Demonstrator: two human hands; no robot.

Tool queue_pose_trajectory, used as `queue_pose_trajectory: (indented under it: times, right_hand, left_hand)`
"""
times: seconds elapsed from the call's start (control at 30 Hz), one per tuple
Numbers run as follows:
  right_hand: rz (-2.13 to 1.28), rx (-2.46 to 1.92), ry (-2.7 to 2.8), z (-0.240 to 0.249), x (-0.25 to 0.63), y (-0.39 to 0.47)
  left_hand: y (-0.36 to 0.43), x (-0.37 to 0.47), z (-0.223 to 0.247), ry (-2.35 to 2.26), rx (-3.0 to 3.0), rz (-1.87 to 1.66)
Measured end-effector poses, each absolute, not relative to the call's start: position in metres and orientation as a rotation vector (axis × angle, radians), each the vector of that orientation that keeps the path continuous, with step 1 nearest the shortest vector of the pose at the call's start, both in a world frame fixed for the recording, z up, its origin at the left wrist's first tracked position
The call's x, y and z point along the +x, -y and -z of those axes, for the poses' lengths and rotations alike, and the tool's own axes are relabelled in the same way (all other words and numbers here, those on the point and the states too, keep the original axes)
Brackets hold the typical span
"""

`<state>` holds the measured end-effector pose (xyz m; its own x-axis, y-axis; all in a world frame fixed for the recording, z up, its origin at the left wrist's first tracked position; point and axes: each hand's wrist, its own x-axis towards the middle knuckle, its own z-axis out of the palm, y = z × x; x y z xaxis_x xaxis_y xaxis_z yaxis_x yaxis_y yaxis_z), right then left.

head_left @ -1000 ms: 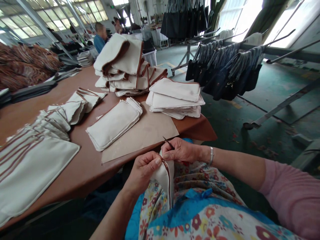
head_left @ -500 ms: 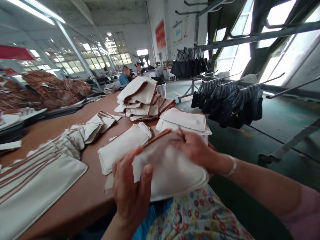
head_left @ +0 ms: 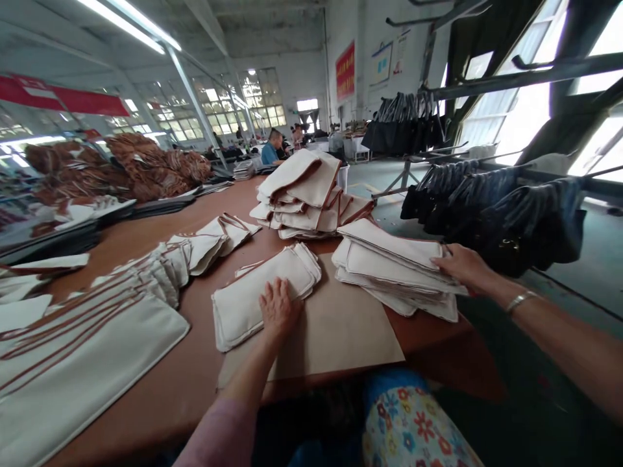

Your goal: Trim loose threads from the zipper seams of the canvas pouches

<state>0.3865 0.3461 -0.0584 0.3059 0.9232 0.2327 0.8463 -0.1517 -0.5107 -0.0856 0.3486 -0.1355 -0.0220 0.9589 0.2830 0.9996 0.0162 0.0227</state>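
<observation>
My left hand (head_left: 278, 305) lies open on the left pile of cream fabric pieces (head_left: 243, 301), its fingers resting on the top one. My right hand (head_left: 462, 267) is closed at the right end of the top cream fabric piece (head_left: 389, 245) on the right pile, thumb above the cloth. The lower pieces (head_left: 403, 288) of that pile lie unevenly fanned. Between the two piles a flat tan board (head_left: 341, 324) covers part of the brown table (head_left: 189, 383).
Behind stands a taller heap of brown-edged cream pieces (head_left: 302, 194). A row of overlapping pieces (head_left: 107, 350) runs along the left. Black bags (head_left: 511, 220) hang from a metal rack (head_left: 525, 84) at right. Brown bundles (head_left: 146, 168) and a seated person (head_left: 271, 150) are farther back.
The fabric piece held between both hands has left them. My left hand has come down onto the left pile; my right hand has moved right, to the right pile. The view has turned left.
</observation>
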Motion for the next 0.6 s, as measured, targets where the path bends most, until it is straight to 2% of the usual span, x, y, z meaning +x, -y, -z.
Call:
queue_pose_trajectory:
  times: [0.23,0.43,0.6]
  right_hand:
    - [-0.201,-2.111,1.672,0.109,0.402,-0.338]
    - [-0.16,-2.138,1.726,0.109,0.399,-0.341]
    - [-0.258,-2.064,1.659,0.097,0.401,-0.333]
  left_hand:
    - [-0.399,-0.09,0.131,2.073,-2.084,0.145]
    - [-0.412,-0.088,0.111,2.044,-2.186,-0.065]
    - [-0.378,-0.093,0.092,1.951,-2.357,-0.182]
